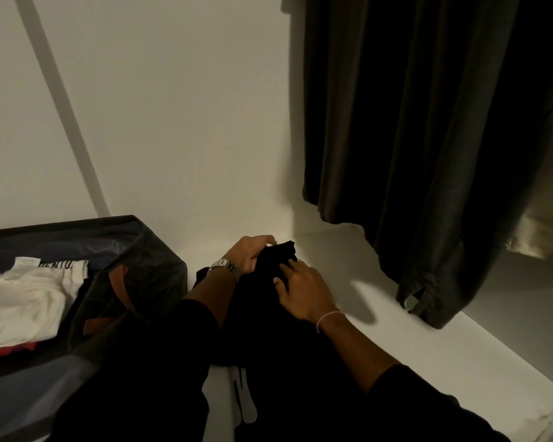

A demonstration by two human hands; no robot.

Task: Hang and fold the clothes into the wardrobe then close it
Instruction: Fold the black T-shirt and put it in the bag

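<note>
Sleeves, black, nearest the camera, both arms reaching forward onto the white wardrobe shelf (428,346). Between them, a black garment (268,330) bundled on that shelf, running from the near edge toward the back wall. Under its near end, a scrap of white cloth with a dark mark (245,400), poking out on the shelf.

On top of the black garment, the right hand (304,291), palm down, fingers (292,266) spread and laid flat on the cloth, a thin bracelet (328,317) at the wrist. At the far left edge of the black garment, the left hand (251,252), fingers curled over the fabric's top end and gripping it, thumb side toward the camera, a metal watch (225,267) on the wrist.

Left of the black garment, a dark fabric storage bin (147,269), open at the top, standing on the same shelf. Inside, folded white clothes (29,298) over something red (20,347); a brown item (122,285) against the bin's right wall.

Right of and beyond the black garment, a dark hanging garment (428,138), long folds dropping nearly to the shelf, one cuff (411,298) lowest. Behind the black garment, the plain pale back wall (189,122).
</note>
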